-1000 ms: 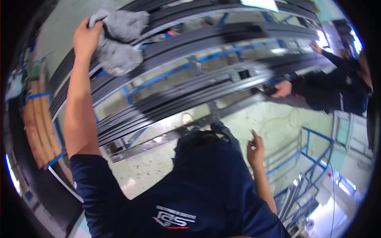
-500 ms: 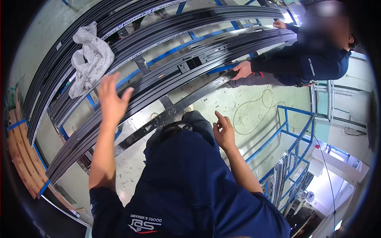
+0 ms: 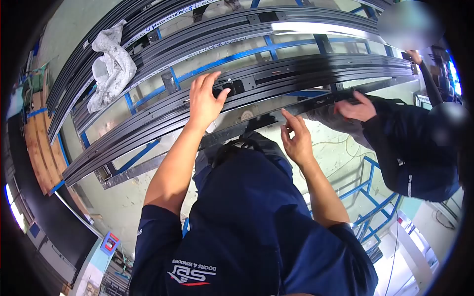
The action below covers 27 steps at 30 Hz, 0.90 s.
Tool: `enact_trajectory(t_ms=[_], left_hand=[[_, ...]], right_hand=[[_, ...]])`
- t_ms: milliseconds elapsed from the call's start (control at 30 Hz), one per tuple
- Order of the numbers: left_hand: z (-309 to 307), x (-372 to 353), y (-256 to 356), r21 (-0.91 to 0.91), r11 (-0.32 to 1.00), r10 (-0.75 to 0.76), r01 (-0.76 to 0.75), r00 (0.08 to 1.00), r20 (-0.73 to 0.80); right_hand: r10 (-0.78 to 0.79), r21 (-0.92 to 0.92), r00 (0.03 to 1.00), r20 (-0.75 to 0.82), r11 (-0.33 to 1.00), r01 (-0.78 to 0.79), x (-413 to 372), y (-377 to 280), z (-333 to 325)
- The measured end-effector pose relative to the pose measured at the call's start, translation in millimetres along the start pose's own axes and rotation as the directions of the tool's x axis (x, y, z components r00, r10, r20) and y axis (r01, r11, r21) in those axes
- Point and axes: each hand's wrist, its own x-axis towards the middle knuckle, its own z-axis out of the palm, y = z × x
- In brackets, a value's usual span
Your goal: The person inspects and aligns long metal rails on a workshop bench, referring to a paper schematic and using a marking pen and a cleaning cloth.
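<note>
My left hand (image 3: 205,101) lies over the long dark metal profiles (image 3: 148,123), its fingers stretched and the thumb apart. Its fingertips overlap the bundle beside a black plate-like fitting (image 3: 238,87) set in a profile. Nearer my body, my right hand (image 3: 297,140) hovers in front of a scuffed black bar (image 3: 222,134), index finger extended and the others loosely bent. Nothing shows in either hand. A co-worker's hand (image 3: 359,106) is at the right, blurred, close to the bar.
A stained white cloth (image 3: 113,69) drapes over more profiles at the upper left. Blue rack rails (image 3: 212,66) run beneath the bundles. To the right leans a co-worker (image 3: 410,143) in dark clothes. Wooden boards (image 3: 42,153) stand at far left, a blue frame (image 3: 368,185) at lower right.
My left hand has moved right along the profiles to the fitting. The co-worker has shifted right, and the hand that gripped the black bar has come off it. My view has turned.
</note>
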Motion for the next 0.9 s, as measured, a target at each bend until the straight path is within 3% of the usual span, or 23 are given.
enact_trajectory(t_ms=[100,167,233,467,700,800,900], left_hand=[[19.9,-1.1,-2.2,0.059,0.998,-0.035,0.037,0.998,-0.049],[23.7,-2.9,-0.8,0.112,0.994,0.029,-0.015,0.993,-0.118],[25.1,-3.7,-2.4,0.107,0.993,0.064,-0.049,0.988,-0.143],[8.3,-6.4,6.3,-0.033,0.999,-0.026,0.021,0.988,-0.150],[-28.1,-38.6,-20.4,0.085,0.996,0.020,0.004,0.960,-0.280],[-46.2,-61.1,-38.4,0.101,0.993,-0.032,0.065,0.955,-0.296],[-58.7,-82.5,-51.8,0.106,0.990,-0.058,0.095,0.950,-0.308]], right_hand=[[0.023,-0.070,0.995,0.100,0.997,-0.016,4.9,17.3,-20.0],[-0.043,0.004,0.997,0.072,0.999,0.043,2.5,39.1,-21.8],[-0.027,-0.027,0.993,0.112,0.999,0.030,2.6,47.5,-30.1],[-0.106,-0.060,0.990,0.089,0.992,0.111,10.2,51.1,-42.8],[-0.012,-0.104,1.000,0.012,0.994,0.014,-18.4,48.1,-43.1],[0.063,-0.128,0.998,0.014,0.990,-0.060,-41.1,46.3,-33.9],[0.034,-0.187,0.999,0.021,0.982,-0.029,-59.6,50.0,-19.6]])
